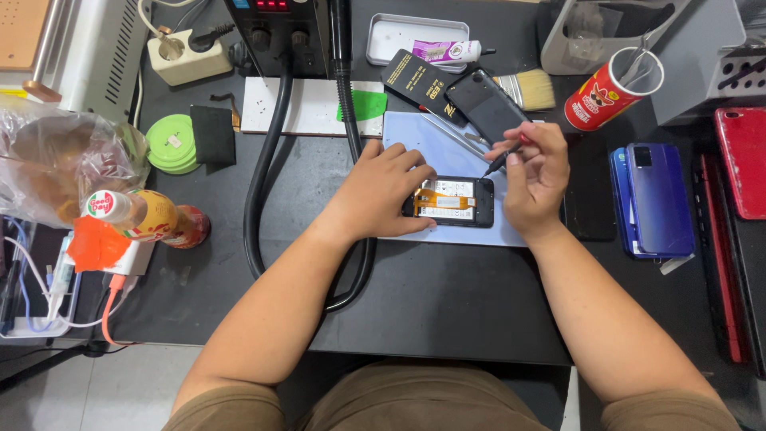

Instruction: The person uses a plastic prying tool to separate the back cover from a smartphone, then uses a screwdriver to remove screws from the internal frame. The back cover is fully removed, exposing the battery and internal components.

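Observation:
An opened black phone [456, 201] with its back removed lies on a pale blue mat [435, 140], showing an orange flex cable and white inner parts. My left hand [381, 187] presses down on the phone's left end and holds it still. My right hand [536, 172] grips a small black screwdriver with a red cap [503, 156], its tip pointing down toward the phone's upper right corner. A dark back cover [487, 105] rests on the mat just behind the phone.
A thick black hose [267, 160] loops from the rework station [279, 32] across the dark table. Blue phones [650, 199] and a red one [742, 160] lie right. A red can of tools [610, 92], brush [531, 88], green tape roll [171, 144] and bottle [148, 219] stand around.

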